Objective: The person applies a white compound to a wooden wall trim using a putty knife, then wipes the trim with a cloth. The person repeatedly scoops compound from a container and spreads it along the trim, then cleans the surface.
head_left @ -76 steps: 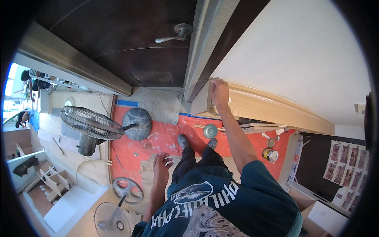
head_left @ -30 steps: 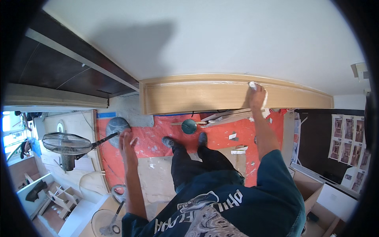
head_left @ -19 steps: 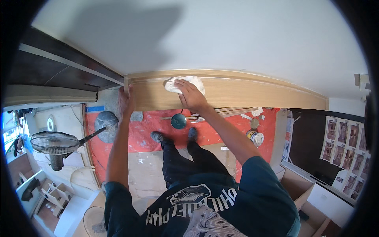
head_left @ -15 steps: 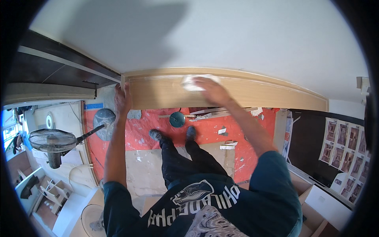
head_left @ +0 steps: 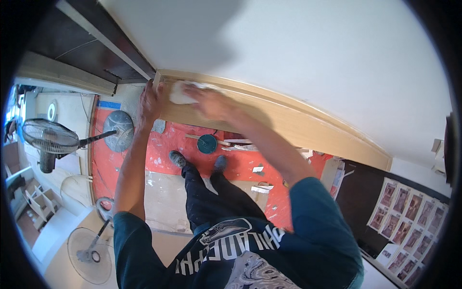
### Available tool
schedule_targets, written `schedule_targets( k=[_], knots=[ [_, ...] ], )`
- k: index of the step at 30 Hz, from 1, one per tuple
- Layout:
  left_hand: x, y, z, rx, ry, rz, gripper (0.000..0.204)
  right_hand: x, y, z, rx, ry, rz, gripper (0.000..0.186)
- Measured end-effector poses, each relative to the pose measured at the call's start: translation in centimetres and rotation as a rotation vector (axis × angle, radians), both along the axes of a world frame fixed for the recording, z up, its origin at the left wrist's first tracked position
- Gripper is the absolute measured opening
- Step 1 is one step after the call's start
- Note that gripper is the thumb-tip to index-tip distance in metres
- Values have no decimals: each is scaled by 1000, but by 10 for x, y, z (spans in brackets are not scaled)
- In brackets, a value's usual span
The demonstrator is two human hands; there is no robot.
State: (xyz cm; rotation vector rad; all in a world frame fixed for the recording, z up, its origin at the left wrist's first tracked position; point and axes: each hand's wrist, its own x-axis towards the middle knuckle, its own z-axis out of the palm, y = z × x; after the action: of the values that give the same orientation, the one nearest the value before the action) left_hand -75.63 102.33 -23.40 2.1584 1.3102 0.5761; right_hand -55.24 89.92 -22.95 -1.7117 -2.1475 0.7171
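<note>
A long light-wood panel (head_left: 298, 127) with a raised trim strip runs along the foot of the white wall. Near its left end, my right hand (head_left: 209, 102) presses a white cloth (head_left: 182, 93) against the wood; the hand is slightly blurred. My left hand (head_left: 152, 100) rests at the panel's left end, beside the corner with the dark frame. Its fingers are stretched upward and a little apart, holding nothing.
Below lie red floor sheeting (head_left: 159, 147), a round dark-green container (head_left: 207, 143) and paper scraps. A black standing fan (head_left: 50, 135) is on the left, another fan (head_left: 89, 255) lower left. Printed photo sheets (head_left: 409, 207) hang at right.
My right hand has slid the cloth leftward along the panel, close to my left hand. My left hand stays at the panel's end. The view has tilted and turned.
</note>
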Motion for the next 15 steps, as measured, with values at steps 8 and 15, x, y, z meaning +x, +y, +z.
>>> schedule_targets(
  k=[8,15],
  knots=[
    [-7,5,-3,-153,-85,54,51,106,-131,34,-97,-221,-132,45],
    [-3,4,-2,-181,-95,49,55,58,-89,28,-30,-274,-153,53]
  ],
)
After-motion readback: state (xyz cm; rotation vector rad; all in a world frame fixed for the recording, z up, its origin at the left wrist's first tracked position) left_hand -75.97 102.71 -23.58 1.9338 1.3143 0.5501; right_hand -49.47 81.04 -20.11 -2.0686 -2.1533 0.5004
